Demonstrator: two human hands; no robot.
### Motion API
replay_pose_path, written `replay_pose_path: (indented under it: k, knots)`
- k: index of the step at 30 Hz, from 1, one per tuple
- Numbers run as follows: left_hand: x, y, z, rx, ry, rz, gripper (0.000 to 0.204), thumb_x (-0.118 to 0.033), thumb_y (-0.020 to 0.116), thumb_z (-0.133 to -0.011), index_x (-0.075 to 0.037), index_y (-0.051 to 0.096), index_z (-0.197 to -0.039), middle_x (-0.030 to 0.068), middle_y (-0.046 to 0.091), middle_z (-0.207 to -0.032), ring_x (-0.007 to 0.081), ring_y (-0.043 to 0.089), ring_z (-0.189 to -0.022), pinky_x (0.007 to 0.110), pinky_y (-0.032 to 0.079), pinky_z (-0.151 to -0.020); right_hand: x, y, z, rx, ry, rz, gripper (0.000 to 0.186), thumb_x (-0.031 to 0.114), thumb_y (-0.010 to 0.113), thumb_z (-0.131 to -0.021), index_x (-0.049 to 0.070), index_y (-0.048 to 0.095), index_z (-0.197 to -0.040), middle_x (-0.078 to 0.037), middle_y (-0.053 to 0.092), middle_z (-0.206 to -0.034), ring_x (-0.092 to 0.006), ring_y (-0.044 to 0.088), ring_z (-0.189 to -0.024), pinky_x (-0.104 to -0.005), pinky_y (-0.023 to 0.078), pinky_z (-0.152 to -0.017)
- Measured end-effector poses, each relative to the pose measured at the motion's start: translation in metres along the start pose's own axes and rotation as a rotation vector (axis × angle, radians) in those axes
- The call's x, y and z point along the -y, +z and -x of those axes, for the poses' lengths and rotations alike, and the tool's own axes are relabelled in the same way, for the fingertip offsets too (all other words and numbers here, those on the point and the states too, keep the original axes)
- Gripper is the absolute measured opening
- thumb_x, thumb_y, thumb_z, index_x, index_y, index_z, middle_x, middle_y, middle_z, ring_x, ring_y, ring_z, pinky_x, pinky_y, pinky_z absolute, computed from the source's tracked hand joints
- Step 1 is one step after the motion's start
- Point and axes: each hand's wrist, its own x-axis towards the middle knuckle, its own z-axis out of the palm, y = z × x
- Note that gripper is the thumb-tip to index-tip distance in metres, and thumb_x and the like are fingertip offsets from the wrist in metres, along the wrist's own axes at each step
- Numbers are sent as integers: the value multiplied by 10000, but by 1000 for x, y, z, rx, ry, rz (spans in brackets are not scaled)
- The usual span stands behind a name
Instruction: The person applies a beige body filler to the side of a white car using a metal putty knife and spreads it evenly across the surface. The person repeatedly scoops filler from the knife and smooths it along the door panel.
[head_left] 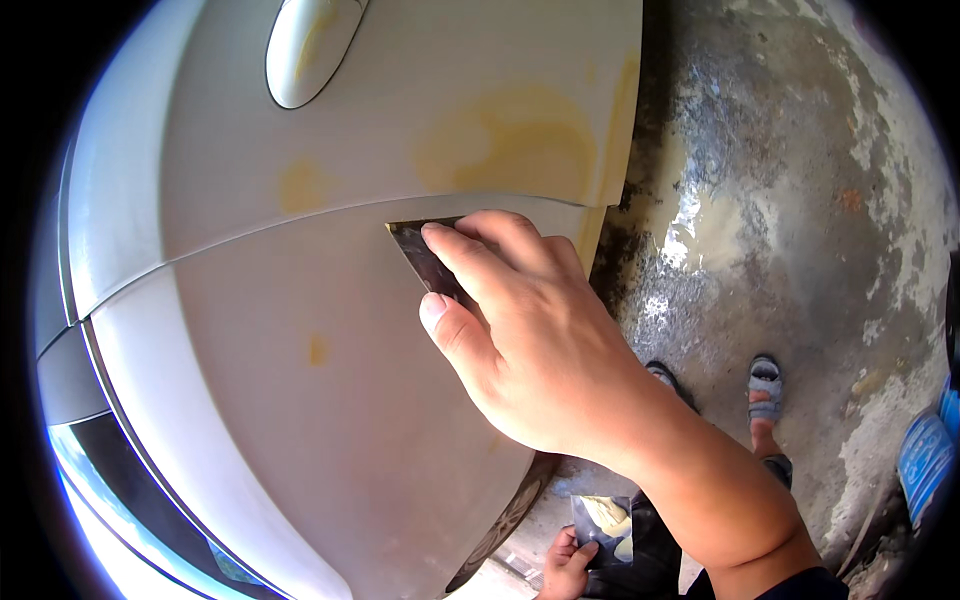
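Right hand (520,330) grips a dark metal spreader (425,262), pressing filler along the car panel (300,400) seam beneath its fingertips; next, a steady drag.

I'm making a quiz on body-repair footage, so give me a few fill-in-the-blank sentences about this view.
1. The right hand presses a dark flat scraper against the car's ____ body panel.
2. Patches of ____ filler show on the panel above the scraper.
3. The left hand, low in the view, holds a dark flat ____ with filler on it.
4. The person's feet stand on a stained ____ floor.

Missing words: white; yellowish; board; concrete
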Motion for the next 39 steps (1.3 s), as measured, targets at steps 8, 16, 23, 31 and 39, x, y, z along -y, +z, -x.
replay_pose_path:
  k: [8,16,23,31,39]
  knots:
    - [-1,9,10,24,25,1,295,76,481,-870,13,509,-1156,143,626,-1111,216,617,-1022,350,496,-907,7,2,-7,-55,-20,11,400,238,552,-939,-11,551,-1252,-183,520,-1233,-380,524,-1047,-440,456,-921]
    - [1,-2,6,75,36,33,293,87,480,-871,11,507,-1153,131,632,-1086,203,620,-992,343,498,-889,5,18,-9,-141,-62,116,379,218,563,-905,1,582,-1214,-141,509,-1201,-350,523,-923,-457,516,-747]
    - [5,-10,4,91,17,54,281,91,474,-870,3,510,-1135,138,628,-1085,210,619,-996,347,491,-901,6,18,-2,-70,-66,122,379,192,548,-905,7,563,-1236,-153,486,-1225,-363,515,-958,-474,510,-738]
    - [8,-16,1,90,8,61,289,92,472,-867,4,511,-1139,140,622,-1096,212,614,-1015,357,490,-912,1,25,10,-1,-76,126,386,167,566,-891,24,540,-1249,-143,459,-1242,-369,498,-985,-483,492,-737]
    - [5,-14,1,107,18,74,281,96,467,-862,-3,513,-1121,139,622,-1091,215,613,-1021,367,487,-920,-4,33,23,27,-87,96,399,155,582,-881,56,528,-1263,-126,439,-1264,-373,467,-1034,-503,471,-763]
